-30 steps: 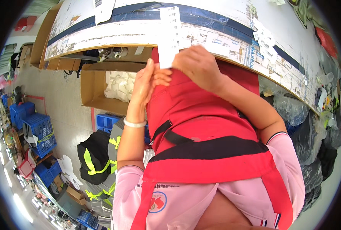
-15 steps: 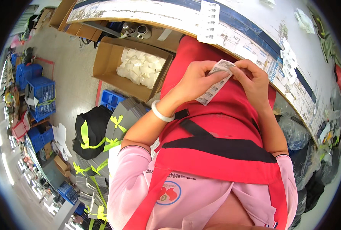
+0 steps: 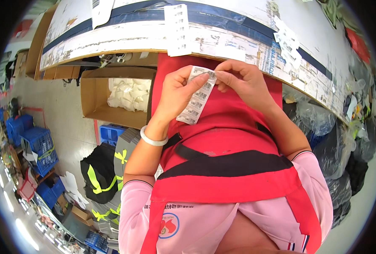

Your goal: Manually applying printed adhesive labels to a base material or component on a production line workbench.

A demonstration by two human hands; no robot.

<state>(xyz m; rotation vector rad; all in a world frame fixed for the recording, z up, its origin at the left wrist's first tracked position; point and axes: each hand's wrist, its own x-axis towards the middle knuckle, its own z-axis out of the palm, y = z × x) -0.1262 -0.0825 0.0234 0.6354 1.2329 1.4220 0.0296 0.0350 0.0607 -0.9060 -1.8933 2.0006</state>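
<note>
My left hand [image 3: 177, 95] and my right hand [image 3: 243, 80] both pinch the top of a white strip of barcode stickers [image 3: 197, 96], held in front of my red apron [image 3: 222, 139] just below the table edge [image 3: 112, 51]. The strip hangs down and leftward over my left palm. A white bangle [image 3: 152, 138] circles my left wrist. Another sticker strip [image 3: 178, 29] is stuck on the table edge right above my hands.
An open cardboard box [image 3: 97, 99] with white bags stands under the table at left. Blue crates [image 3: 33, 144] and black bags with yellow bands [image 3: 101, 175] lie on the floor. Dark plastic bags [image 3: 344, 139] pile at right.
The view has swung, so the table edge now sits straight above my hands. Both hands still hold the sticker strip, now closer to the table edge.
</note>
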